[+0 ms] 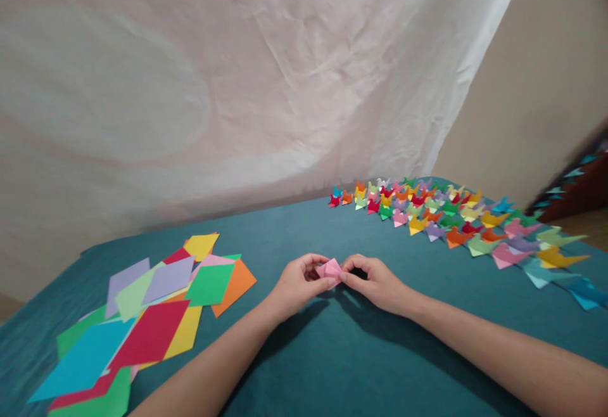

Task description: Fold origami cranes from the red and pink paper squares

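Note:
A small piece of folded pink paper (331,270) is pinched between both hands, a little above the middle of the teal table. My left hand (304,279) grips its left side between thumb and fingers. On its right side, my right hand (369,279) holds the edge between thumb and forefinger. Several creases show on the paper's face. The fingertips cover its outer edges, and its back is hidden.
Loose sheets of coloured paper (156,331) lie overlapping on the left. Rows of folded paper birds (458,237) in many colours stand along the right and back of the teal table (285,233). A pale cloth (285,87) hangs behind, beside a beige wall (527,87).

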Available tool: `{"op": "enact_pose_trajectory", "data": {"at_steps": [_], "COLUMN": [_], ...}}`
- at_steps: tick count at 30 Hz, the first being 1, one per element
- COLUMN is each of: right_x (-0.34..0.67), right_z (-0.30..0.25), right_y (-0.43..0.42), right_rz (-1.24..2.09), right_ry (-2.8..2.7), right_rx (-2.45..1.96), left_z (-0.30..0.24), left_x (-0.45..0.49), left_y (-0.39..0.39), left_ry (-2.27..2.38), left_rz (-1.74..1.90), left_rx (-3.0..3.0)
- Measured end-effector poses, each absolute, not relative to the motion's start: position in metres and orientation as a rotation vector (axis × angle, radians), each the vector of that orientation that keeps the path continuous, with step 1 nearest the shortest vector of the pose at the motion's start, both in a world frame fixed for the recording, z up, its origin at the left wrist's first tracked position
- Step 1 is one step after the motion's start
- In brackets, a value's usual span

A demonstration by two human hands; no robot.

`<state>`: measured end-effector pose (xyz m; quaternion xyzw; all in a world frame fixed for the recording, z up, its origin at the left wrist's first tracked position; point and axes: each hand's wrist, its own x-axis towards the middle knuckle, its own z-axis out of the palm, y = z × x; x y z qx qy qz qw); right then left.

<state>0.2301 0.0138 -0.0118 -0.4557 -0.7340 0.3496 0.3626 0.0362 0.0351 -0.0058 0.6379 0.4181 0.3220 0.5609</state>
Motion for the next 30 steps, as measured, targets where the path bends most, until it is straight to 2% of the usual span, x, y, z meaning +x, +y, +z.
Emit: {"op": "enact_pose_trajectory", "data": {"at_steps": [16,25,30], "right_x": [0.231,0.232,0.232], "right_z": [-0.015,-0.015,-0.012], "right_y": [0.014,0.011,0.009], "right_rz": [0.783,0.126,-0.074], "right_ry": [-1.93,-2.086,-2.201], "right_rx": [-1.148,-0.932,-0.849], "left_z": [-0.01,0.004,0.002], "left_x": [0.034,0.033,0.029], "left_y": [0.036,0.027,0.025], "left_ry": [1.002,1.013,1.0], "left_rz": [0.798,0.923,0.857], "left_rx": [1.508,2.221,2.551]}}
